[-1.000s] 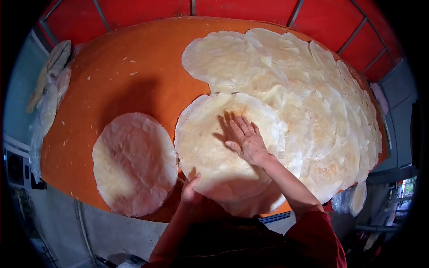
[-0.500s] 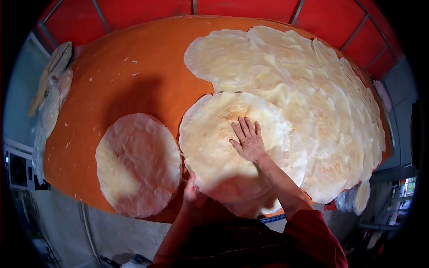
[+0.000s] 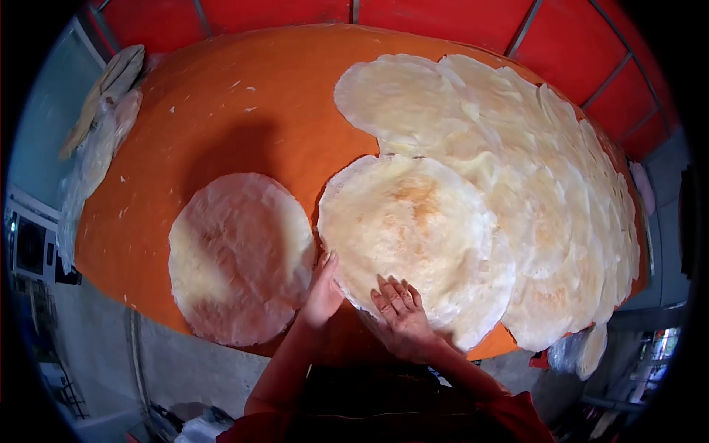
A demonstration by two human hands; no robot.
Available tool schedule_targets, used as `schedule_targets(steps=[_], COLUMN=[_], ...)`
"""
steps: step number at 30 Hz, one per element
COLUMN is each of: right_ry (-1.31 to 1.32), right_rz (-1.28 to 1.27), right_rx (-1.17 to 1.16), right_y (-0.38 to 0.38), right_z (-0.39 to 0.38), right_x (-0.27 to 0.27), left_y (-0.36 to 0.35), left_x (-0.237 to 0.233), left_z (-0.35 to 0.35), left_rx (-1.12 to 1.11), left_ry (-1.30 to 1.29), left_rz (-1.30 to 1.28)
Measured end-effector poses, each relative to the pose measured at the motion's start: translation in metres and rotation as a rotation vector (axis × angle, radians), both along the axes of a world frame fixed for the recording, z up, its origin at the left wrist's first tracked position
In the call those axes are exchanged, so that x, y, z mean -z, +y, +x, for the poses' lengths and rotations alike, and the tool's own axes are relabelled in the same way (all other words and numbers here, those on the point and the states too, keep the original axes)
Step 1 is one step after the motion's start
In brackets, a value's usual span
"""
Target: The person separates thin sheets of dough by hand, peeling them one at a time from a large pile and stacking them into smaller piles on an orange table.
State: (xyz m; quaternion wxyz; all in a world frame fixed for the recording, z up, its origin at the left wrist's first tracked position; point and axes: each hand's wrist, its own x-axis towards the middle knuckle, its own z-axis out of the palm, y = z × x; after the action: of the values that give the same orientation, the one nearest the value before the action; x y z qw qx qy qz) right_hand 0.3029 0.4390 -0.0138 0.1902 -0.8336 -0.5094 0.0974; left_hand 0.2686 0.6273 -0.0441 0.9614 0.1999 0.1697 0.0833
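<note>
Since the earlier frames, the right hand (image 3: 402, 316) has been drawn back from the middle of the big round (image 3: 413, 221) to its near rim. The left hand (image 3: 323, 288) has been raised from under that rim to its left side.

Head view: the right hand is laid flat on the near edge of the big round, its fingers (image 3: 399, 295) straight and slightly fanned, with nothing gripped. The left hand is set edge-on against the round's lower left rim, in the narrow gap between it and the left round (image 3: 240, 255). Its fingers are held straight and close together. Whether the rim is pinched cannot be told.

The big round is seen lying on the orange table (image 3: 221, 125), near its front edge, on top of other rounds. Its right side is overlapped onto the spread (image 3: 539, 192) of pale rounds by which the table's right half is covered. The left round is laid alone, just beside the left hand, so little room is left on that side. A stack (image 3: 103, 118) of folded rounds is propped at the table's far left edge. A red wall (image 3: 443, 15) is seen behind the table.
</note>
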Motion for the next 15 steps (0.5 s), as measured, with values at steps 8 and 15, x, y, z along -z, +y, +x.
schedule_targets(steps=[8,15], right_ry=[-0.164,-0.306], right_rz=[0.218,0.342], right_rx=[0.212,-0.288], right_y=[-0.003,0.128], right_z=[-0.010,0.005], right_x=[0.003,-0.068], left_y=[0.053,0.163], left_x=[-0.028,-0.109], left_z=[0.046,-0.106], left_rx=[-0.195,-0.623], left_ry=[0.129,0.294], left_rz=[0.668,0.881])
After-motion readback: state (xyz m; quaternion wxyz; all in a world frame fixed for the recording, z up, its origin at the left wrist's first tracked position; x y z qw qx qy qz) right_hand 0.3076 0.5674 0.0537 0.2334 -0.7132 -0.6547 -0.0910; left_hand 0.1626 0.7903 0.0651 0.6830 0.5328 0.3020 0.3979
